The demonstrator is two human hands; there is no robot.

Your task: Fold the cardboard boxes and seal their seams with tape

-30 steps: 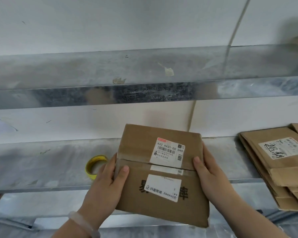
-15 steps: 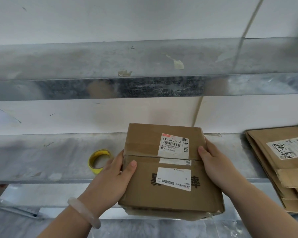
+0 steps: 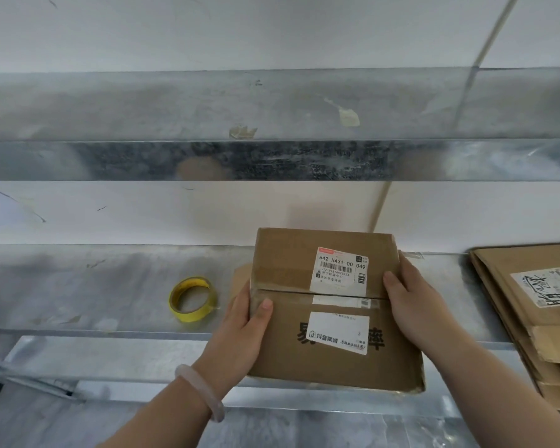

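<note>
A brown cardboard box [image 3: 288,263] with white shipping labels is held over the metal shelf [image 3: 94,286], its two top flaps folded down and meeting at a seam across the middle. My left hand [image 3: 240,331] grips the box's left side, thumb lying on the top near the seam. My right hand [image 3: 411,302] grips the right side, thumb pressed on the top at the seam. A roll of yellow tape [image 3: 193,299] lies on the shelf just left of the box, untouched.
A stack of flattened cardboard boxes [image 3: 530,318] lies at the right end of the shelf. A second metal shelf [image 3: 272,124] runs above, against a white wall. A lower metal surface [image 3: 110,360] sits in front below the shelf edge.
The box has settled lower and flatter towards the shelf, and both hands keep their hold on its sides. The view has shifted slightly left.
</note>
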